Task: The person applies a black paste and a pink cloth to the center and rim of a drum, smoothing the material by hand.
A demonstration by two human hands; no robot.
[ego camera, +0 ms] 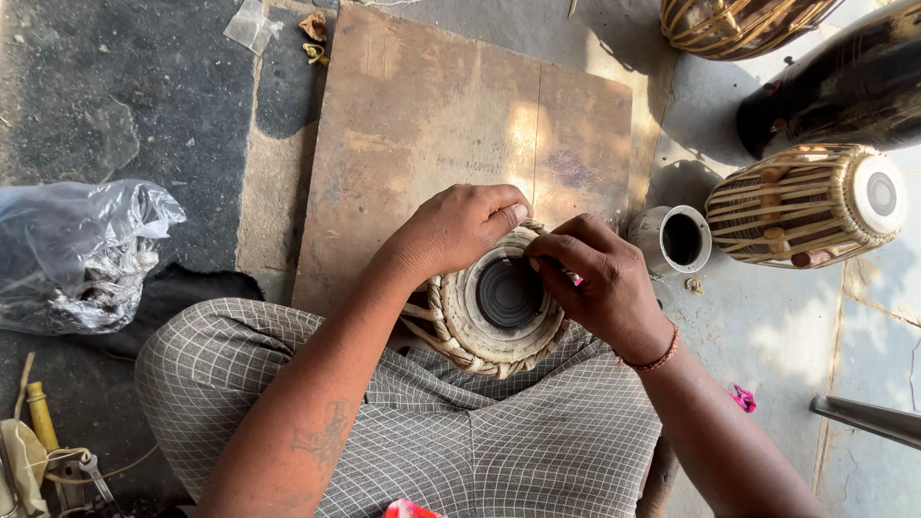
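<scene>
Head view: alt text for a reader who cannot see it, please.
Both hands, left hand and right hand, grip the rim of a small round drum with a black centre and braided edge resting on a checked-cloth lap. Beyond lie a brown wooden board and a white cup.

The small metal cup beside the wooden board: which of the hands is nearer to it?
Right. The right hand works at the drum's rim just beside the metal cup; the left hand grips the drum's far-left rim, farther from the cup.

Bare board (422,125) ahead lies open; cup (676,240) crowds the right.
</scene>
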